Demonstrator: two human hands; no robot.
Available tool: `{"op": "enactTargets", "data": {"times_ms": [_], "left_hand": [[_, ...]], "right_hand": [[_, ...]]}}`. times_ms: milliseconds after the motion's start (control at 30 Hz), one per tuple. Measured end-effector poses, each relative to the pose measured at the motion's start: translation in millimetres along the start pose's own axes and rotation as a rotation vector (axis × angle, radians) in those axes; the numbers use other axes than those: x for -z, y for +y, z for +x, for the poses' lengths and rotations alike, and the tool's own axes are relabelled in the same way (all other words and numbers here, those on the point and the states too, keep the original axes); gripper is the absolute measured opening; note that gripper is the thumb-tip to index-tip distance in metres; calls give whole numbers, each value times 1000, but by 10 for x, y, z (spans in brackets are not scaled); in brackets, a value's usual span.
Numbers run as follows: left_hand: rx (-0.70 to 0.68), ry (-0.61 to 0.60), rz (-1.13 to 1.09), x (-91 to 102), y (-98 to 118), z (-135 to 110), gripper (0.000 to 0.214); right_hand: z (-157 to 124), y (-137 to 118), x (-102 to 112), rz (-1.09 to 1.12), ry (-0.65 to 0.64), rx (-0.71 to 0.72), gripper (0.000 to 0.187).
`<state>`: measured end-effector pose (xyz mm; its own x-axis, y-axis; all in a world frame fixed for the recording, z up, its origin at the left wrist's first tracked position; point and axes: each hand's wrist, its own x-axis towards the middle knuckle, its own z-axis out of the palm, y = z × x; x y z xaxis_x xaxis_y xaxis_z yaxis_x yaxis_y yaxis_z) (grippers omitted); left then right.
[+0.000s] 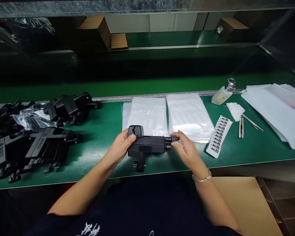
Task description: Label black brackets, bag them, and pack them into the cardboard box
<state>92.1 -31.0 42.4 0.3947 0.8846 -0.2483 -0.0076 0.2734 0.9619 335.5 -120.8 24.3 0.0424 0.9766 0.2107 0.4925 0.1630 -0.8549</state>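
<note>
- Dark shirt with white lettering, nearest the viewer, at 6 o'clock; clock directions are taken from the device held at the centre.
- Black device, lying lengthwise from 9 to 3 o'clock between the two hands, above the near edge of the green table; a bracket points down toward 6 o'clock.
- Left hand, closed around the device's 9 o'clock end, thumb resting against the raised block there.
- Right hand, fingers drawn narrow, thumb and forefinger about a small knob at the 3 o'clock end; a silver bracelet circles the wrist.
- Two stacks of clear plastic bags: left stack at 12 o'clock, right stack at 2 o'clock, side by side.
- Label sheet, printed in black and white, at 3 o'clock.
- Bottle with a metal top, tilted in view, at 2 o'clock; just beyond 2 o'clock, a crumpled white tissue, touching or nearly touching the tweezers.
- White sheets, overlapping, farther out between 2 and 3 o'clock.
- Similar black units, grouped at 9 o'clock, with further black parts at 10 o'clock.
- Cardboard boxes on the rear shelf, at 11 o'clock.
</note>
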Motion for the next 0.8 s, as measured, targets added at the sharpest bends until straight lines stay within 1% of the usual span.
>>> {"op": "enactTargets", "data": {"times_ms": [67, 133, 200, 300, 333, 400, 467, 567, 633, 700, 800], "left_hand": [[-34, 20, 17, 21, -3, 1, 57], [-106, 59, 49, 59, -19, -4, 56], [-189, 93, 80, 101, -44, -14, 57], [-282, 112, 102, 132, -69, -34, 59], [-299, 117, 110, 129, -69, -41, 60], [-308, 122, 133, 110, -59, -53, 62], [-300, 113, 149, 86, -45, -61, 64], [-293, 101, 144, 73, -47, -55, 64], [-284, 103, 122, 83, -70, -33, 64], [-262, 104, 74, 98, -102, -2, 64], [-214, 112, -15, 117, -146, 41, 63]], "right_hand": [[-12, 7, -16, 64, 27, -59, 32], [-37, 36, -39, 175, 72, -105, 41], [-60, 74, -82, 297, 82, -123, 45], [-67, 110, -207, 487, 18, -157, 39], [-60, 108, -265, 568, 16, -176, 36], [-38, 82, -389, 726, 85, -220, 32], [-11, 37, -506, 812, 203, -254, 28], [28, -23, -622, 783, 353, -263, 27], [48, -35, -646, 717, 389, -265, 27], [64, -15, -637, 661, 360, -267, 29], [78, 60, -605, 670, 270, -243, 33]]}}
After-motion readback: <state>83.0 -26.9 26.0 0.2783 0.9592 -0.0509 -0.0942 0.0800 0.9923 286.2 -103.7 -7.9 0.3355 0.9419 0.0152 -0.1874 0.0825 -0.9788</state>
